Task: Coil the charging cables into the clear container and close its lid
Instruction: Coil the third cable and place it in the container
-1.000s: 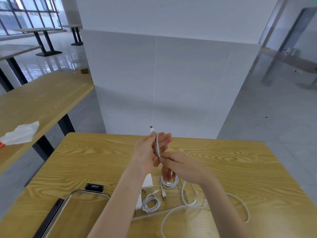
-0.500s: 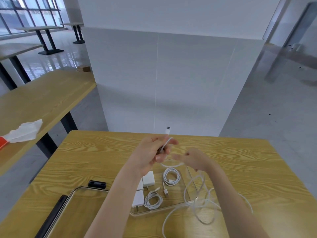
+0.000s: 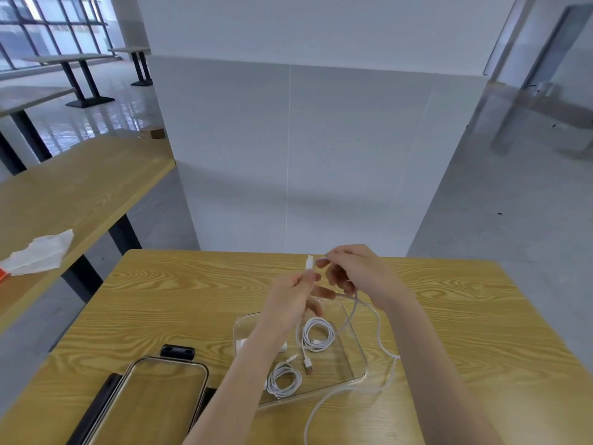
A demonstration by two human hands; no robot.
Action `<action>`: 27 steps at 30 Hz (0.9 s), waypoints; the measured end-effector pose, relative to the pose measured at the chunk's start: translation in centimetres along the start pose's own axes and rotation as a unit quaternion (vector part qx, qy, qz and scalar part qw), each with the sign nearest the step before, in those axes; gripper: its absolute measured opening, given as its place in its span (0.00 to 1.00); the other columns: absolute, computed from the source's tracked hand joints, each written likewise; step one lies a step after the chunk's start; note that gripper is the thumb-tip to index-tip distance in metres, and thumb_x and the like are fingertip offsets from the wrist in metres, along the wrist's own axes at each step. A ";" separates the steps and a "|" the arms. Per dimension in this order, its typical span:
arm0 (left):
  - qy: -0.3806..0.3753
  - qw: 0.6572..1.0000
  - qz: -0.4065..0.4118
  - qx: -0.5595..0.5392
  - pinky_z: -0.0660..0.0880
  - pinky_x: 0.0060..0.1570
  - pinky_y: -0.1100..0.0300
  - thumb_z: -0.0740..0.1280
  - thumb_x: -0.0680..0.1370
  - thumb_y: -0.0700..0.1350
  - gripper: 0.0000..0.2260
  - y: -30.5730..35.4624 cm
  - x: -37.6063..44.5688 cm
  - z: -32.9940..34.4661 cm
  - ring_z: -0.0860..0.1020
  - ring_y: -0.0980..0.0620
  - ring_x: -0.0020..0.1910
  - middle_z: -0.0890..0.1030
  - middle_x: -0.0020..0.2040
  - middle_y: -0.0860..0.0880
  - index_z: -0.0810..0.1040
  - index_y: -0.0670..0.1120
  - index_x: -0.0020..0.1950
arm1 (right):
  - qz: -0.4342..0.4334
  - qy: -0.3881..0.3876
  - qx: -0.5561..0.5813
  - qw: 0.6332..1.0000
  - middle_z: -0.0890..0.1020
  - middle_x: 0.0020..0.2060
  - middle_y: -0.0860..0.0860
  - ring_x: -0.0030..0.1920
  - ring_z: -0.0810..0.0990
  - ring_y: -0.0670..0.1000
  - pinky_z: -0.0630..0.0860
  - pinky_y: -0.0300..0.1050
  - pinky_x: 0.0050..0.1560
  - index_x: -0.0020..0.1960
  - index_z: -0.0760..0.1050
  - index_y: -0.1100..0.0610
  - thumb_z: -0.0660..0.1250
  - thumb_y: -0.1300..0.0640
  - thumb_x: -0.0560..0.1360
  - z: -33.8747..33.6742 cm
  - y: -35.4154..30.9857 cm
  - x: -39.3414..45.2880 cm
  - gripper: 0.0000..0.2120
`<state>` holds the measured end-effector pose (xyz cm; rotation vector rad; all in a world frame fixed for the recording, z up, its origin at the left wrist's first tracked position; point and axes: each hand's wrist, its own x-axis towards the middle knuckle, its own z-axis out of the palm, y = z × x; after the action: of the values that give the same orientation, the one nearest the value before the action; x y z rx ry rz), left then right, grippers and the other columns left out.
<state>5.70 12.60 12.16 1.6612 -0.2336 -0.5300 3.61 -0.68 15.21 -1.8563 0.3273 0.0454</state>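
My left hand (image 3: 296, 292) pinches a white charging cable (image 3: 380, 332) just below its plug, which points up. My right hand (image 3: 356, 273) pinches the same cable a little further along, above and right of the left hand. The rest of the cable hangs in loose loops over the right side of the clear container (image 3: 354, 348) and trails toward the table's front edge. Inside the container lie two coiled white cables (image 3: 317, 334) (image 3: 284, 379) and white chargers partly hidden by my left forearm. The clear lid (image 3: 167, 396) with black clips lies flat at the front left.
The wooden table (image 3: 192, 300) stands against a white pillar. A black clip (image 3: 177, 351) sits at the lid's far end. To the left, a second wooden table carries a crumpled white tissue (image 3: 41, 252).
My right hand has risen from below the left hand to above and right of it, drawing a loop of cable up. The left hand keeps its hold near the plug.
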 end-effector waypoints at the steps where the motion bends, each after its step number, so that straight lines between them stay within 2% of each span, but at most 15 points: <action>1: 0.018 1.000 0.000 -0.020 0.66 0.27 0.65 0.56 0.81 0.44 0.12 -0.1 0.2 0.0 0.76 0.57 0.25 0.84 0.34 0.51 0.79 0.42 0.50 | -0.011 -0.007 -0.004 1.000 0.77 0.25 0.50 0.23 0.68 0.47 0.64 0.37 0.24 0.43 0.78 0.62 0.56 0.61 0.78 0.3 -0.1 -0.4 0.13; 4: 0.053 0.996 -0.010 -0.064 0.72 0.34 0.62 0.57 0.81 0.46 0.16 -0.1 0.6 -0.3 0.76 0.55 0.28 0.79 0.27 0.52 0.81 0.46 0.39 | -0.044 -0.043 -0.046 0.997 0.81 0.31 0.50 0.28 0.75 0.47 0.70 0.37 0.29 0.48 0.79 0.58 0.54 0.61 0.79 1.2 -0.1 -1.4 0.14; 6: 0.058 0.992 -0.024 -0.112 0.74 0.40 0.57 0.58 0.80 0.47 0.17 -0.4 0.8 -0.5 0.74 0.51 0.29 0.78 0.28 0.49 0.81 0.44 0.37 | -0.062 -0.058 -0.083 0.993 0.82 0.34 0.49 0.31 0.78 0.47 0.73 0.38 0.33 0.51 0.78 0.54 0.53 0.59 0.80 1.6 0.3 -1.9 0.15; 8: 0.073 0.986 -0.037 -0.144 0.73 0.40 0.55 0.59 0.80 0.46 0.15 -0.5 1.1 -0.7 0.75 0.49 0.31 0.79 0.31 0.47 0.81 0.41 0.41 | -0.064 -0.073 -0.091 0.991 0.82 0.36 0.50 0.32 0.79 0.48 0.75 0.39 0.35 0.49 0.76 0.53 0.53 0.59 0.81 2.0 0.5 -2.2 0.13; 11: 0.079 0.970 -0.043 -0.224 0.72 0.46 0.54 0.59 0.80 0.45 0.13 -0.1 1.4 -0.7 0.78 0.46 0.41 0.84 0.40 0.44 0.81 0.41 0.46 | -0.063 -0.120 -0.096 0.986 0.82 0.38 0.53 0.34 0.81 0.50 0.76 0.39 0.37 0.46 0.73 0.57 0.52 0.60 0.80 2.9 0.9 -2.2 0.12; 13: 0.059 0.949 -0.054 -0.305 0.72 0.43 0.57 0.59 0.80 0.44 0.12 0.5 1.4 -0.8 0.82 0.50 0.41 0.85 0.40 0.45 0.78 0.38 0.51 | -0.060 -0.157 -0.109 0.980 0.81 0.40 0.52 0.38 0.82 0.50 0.78 0.45 0.47 0.46 0.73 0.57 0.53 0.61 0.80 3.2 1.6 -2.0 0.11; 15: 0.041 0.937 -0.054 -0.344 0.75 0.36 0.60 0.58 0.81 0.43 0.12 0.9 1.3 -1.2 0.83 0.52 0.34 0.85 0.36 0.46 0.77 0.36 0.52 | -0.053 -0.189 -0.135 0.971 0.81 0.41 0.47 0.42 0.82 0.48 0.75 0.49 0.57 0.46 0.74 0.53 0.55 0.58 0.79 3.1 2.5 -1.7 0.10; 17: 0.029 0.943 -0.043 -0.328 0.75 0.31 0.63 0.58 0.81 0.43 0.13 1.0 1.1 -1.4 0.79 0.54 0.27 0.81 0.32 0.48 0.78 0.36 0.50 | -0.042 -0.196 -0.169 0.965 0.81 0.42 0.43 0.46 0.81 0.45 0.73 0.48 0.60 0.48 0.77 0.52 0.55 0.53 0.80 3.1 3.4 -1.5 0.11; 19: 0.022 0.950 -0.037 -0.311 0.72 0.28 0.65 0.57 0.81 0.44 0.14 1.0 1.0 -1.6 0.73 0.55 0.24 0.77 0.29 0.50 0.78 0.37 0.51 | -0.042 -0.181 -0.211 0.960 0.80 0.41 0.48 0.45 0.79 0.48 0.72 0.45 0.54 0.52 0.77 0.58 0.55 0.49 0.81 3.1 4.1 -1.1 0.17; 21: 0.015 0.952 -0.024 -0.304 0.70 0.26 0.66 0.56 0.81 0.44 0.14 1.0 0.7 -1.7 0.70 0.55 0.22 0.75 0.27 0.51 0.78 0.36 0.52 | -0.042 -0.175 -0.256 0.950 0.72 0.33 0.54 0.34 0.72 0.52 0.67 0.41 0.47 0.49 0.75 0.65 0.54 0.47 0.81 3.1 4.6 -0.5 0.21; 23: -0.002 0.952 -0.002 -0.306 0.69 0.25 0.66 0.55 0.82 0.44 0.15 1.4 0.4 -1.9 0.68 0.55 0.21 0.75 0.27 0.51 0.77 0.35 0.53 | -0.032 -0.164 -0.312 0.935 0.67 0.29 0.51 0.33 0.72 0.50 0.59 0.39 0.62 0.44 0.73 0.65 0.53 0.49 0.81 2.9 5.5 0.2 0.21; 24: -0.013 0.952 0.009 -0.304 0.68 0.25 0.66 0.55 0.82 0.43 0.15 1.7 0.2 -2.0 0.68 0.56 0.21 0.75 0.27 0.50 0.76 0.35 0.53 | -0.031 -0.151 -0.341 0.928 0.68 0.29 0.49 0.37 0.75 0.51 0.51 0.42 0.69 0.44 0.74 0.64 0.52 0.51 0.82 2.7 5.9 0.6 0.20; 25: -0.025 0.953 0.018 -0.300 0.68 0.25 0.66 0.55 0.81 0.43 0.15 2.0 -0.1 -2.1 0.67 0.56 0.21 0.75 0.28 0.50 0.77 0.35 0.53 | -0.031 -0.133 -0.368 0.920 0.69 0.29 0.47 0.40 0.76 0.51 0.44 0.45 0.71 0.43 0.74 0.60 0.52 0.53 0.82 2.6 6.3 1.1 0.17; 26: -0.038 0.955 0.025 -0.292 0.67 0.25 0.66 0.55 0.81 0.43 0.15 2.2 -0.4 -2.2 0.67 0.56 0.21 0.75 0.28 0.50 0.77 0.35 0.52 | -0.028 -0.116 -0.386 0.915 0.69 0.30 0.45 0.41 0.74 0.49 0.42 0.48 0.73 0.41 0.72 0.56 0.51 0.54 0.81 2.3 6.8 1.6 0.15; 27: -0.052 0.958 0.027 -0.280 0.66 0.25 0.67 0.56 0.81 0.44 0.15 2.4 -0.7 -2.2 0.67 0.56 0.21 0.76 0.28 0.50 0.77 0.35 0.51 | -0.026 -0.095 -0.397 0.912 0.69 0.30 0.44 0.40 0.73 0.48 0.43 0.51 0.73 0.38 0.69 0.54 0.52 0.56 0.81 2.0 7.1 1.9 0.14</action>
<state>6.51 14.43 14.85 1.0733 -0.1842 -0.5796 3.99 -1.06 7.62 -2.6419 0.1189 0.3678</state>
